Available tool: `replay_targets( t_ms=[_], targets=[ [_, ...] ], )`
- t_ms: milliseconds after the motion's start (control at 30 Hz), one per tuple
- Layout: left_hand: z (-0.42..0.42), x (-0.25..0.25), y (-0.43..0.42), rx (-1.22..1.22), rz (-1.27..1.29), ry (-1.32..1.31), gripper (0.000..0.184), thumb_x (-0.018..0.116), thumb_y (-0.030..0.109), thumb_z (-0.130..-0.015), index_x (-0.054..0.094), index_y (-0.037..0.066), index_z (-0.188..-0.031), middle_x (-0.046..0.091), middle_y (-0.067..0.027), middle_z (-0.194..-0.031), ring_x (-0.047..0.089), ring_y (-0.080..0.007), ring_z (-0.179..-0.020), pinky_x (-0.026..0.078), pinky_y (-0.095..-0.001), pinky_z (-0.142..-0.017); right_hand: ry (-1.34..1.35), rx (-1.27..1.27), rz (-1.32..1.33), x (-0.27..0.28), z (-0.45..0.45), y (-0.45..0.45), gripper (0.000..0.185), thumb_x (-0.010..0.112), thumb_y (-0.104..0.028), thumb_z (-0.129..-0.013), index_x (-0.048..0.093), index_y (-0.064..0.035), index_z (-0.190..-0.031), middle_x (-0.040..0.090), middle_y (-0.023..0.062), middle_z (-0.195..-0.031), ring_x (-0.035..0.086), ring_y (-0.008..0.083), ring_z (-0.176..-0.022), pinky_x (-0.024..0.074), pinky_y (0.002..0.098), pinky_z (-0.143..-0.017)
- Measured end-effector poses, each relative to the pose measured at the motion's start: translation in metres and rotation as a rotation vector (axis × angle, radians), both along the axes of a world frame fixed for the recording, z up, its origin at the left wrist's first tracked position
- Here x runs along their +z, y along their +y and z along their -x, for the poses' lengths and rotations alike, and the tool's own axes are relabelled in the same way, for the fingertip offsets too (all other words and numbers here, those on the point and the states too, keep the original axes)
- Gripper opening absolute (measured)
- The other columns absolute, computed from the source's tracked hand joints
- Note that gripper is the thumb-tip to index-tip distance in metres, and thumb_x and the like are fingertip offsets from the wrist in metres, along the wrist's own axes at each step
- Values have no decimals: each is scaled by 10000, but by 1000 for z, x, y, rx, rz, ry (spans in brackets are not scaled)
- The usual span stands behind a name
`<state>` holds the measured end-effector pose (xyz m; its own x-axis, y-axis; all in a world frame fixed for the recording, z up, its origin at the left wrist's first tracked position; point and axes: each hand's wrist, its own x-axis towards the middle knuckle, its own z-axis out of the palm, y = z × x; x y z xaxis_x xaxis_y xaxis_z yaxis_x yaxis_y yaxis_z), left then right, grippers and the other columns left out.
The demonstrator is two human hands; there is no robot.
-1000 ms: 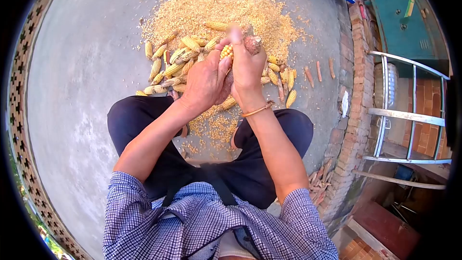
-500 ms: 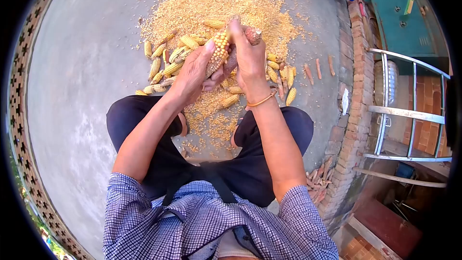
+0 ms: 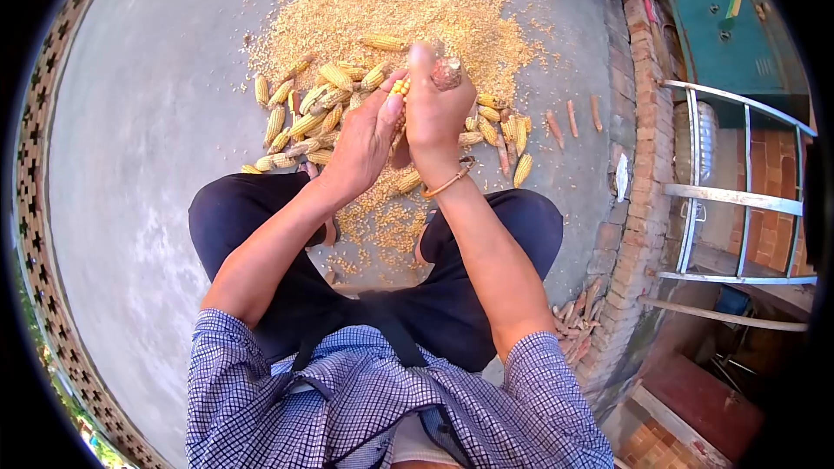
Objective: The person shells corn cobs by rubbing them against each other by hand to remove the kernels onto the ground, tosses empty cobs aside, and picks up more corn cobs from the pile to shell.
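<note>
My left hand [image 3: 363, 141] is closed around an ear of corn [image 3: 400, 87]; only a small patch of its yellow kernels shows between my hands. In my right hand [image 3: 436, 117] is a bare reddish corncob [image 3: 446, 75], its pale end sticking out beside the raised thumb. The two hands press together, hiding most of both pieces. Beyond them a wide heap of loose kernels [image 3: 330, 22] spreads over the floor. Unshelled ears [image 3: 308, 124] lie left of my hands, and a few more ears [image 3: 522, 170] lie to the right.
Scattered kernels [image 3: 373, 230] lie between my feet. Several bare cobs [image 3: 556, 130] rest on the concrete at right, with a pile of cobs [image 3: 578, 321] by the brick edging [image 3: 638, 217]. A metal ladder-like frame [image 3: 738, 200] and a green cabinet [image 3: 730, 35] stand beyond it.
My right hand has turned and moved down and left over the ear of corn, covering more of it. My left hand has shifted right, closer to the right hand.
</note>
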<state>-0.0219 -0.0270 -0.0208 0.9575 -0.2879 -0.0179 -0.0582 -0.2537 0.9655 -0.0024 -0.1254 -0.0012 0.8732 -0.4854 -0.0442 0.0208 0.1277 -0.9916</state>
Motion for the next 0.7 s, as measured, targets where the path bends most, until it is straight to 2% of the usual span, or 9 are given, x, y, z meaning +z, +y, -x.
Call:
replay_targets(
  t_ms=[33,133,233,333,367,467,500,600,700],
  targets=[
    [0,-5,0,-19,88,13,516,353,391,-1057,455,9,-1389,648,-118,-810,578,-199,-723,473,-343,-666,-85,-93,287,-13,-5,0,238,667,-179,-935,600,41,-875,628,36,-683,577,87,-622,443,271,-547],
    [2,5,6,-33,303,290,540,335,471,-1054,549,-14,-1155,549,-32,-692,447,-83,-562,341,-236,-478,-71,72,81,-9,-9,-6,265,684,-208,-927,588,4,-800,612,9,-687,539,71,-623,425,280,-553],
    [-5,18,13,-53,541,521,484,356,489,-1042,526,52,-921,430,-4,-587,332,-79,-427,234,-234,-394,-5,187,-103,-11,-14,-14,280,681,-250,-935,574,-51,-771,563,-34,-689,477,57,-619,405,276,-550],
    [-8,20,17,-46,515,459,482,352,481,-1045,544,44,-977,437,-9,-585,327,-74,-426,219,-224,-387,8,326,-346,0,-9,-16,273,674,-292,-942,618,-59,-811,634,2,-774,560,78,-702,461,264,-634],
    [-8,26,23,-72,483,468,453,377,444,-1048,553,28,-1004,472,-25,-627,406,-99,-482,310,-254,-434,3,378,-397,8,-8,-16,267,674,-293,-941,629,-57,-825,654,17,-803,584,87,-733,476,261,-665],
    [-15,-6,22,94,0,-114,492,450,426,-1027,504,-22,-1222,565,-115,-730,531,-215,-568,450,-367,-550,-30,450,-471,13,-4,-15,241,670,-282,-942,656,-43,-922,693,57,-881,633,111,-821,504,259,-752],
    [-15,-7,19,135,-167,-262,432,479,364,-1015,500,-32,-1186,626,-209,-767,616,-367,-648,482,-452,-656,-45,460,-485,14,-3,-14,240,668,-276,-942,664,-37,-963,703,70,-906,645,119,-850,510,260,-779],
    [-11,-3,13,87,-256,-181,380,447,338,-1019,515,-12,-1149,644,-254,-779,636,-428,-715,479,-484,-643,-15,414,-436,11,0,-14,220,604,-249,-979,662,-40,-1015,703,98,-979,656,159,-934,525,323,-835],
    [-2,1,0,43,-343,-67,438,423,336,-1019,476,-1,-1293,652,-246,-763,650,-429,-755,486,-507,-648,19,146,-209,-6,2,2,184,632,-212,-958,670,-34,-988,685,59,-935,621,120,-848,497,293,-753]
  ],
)
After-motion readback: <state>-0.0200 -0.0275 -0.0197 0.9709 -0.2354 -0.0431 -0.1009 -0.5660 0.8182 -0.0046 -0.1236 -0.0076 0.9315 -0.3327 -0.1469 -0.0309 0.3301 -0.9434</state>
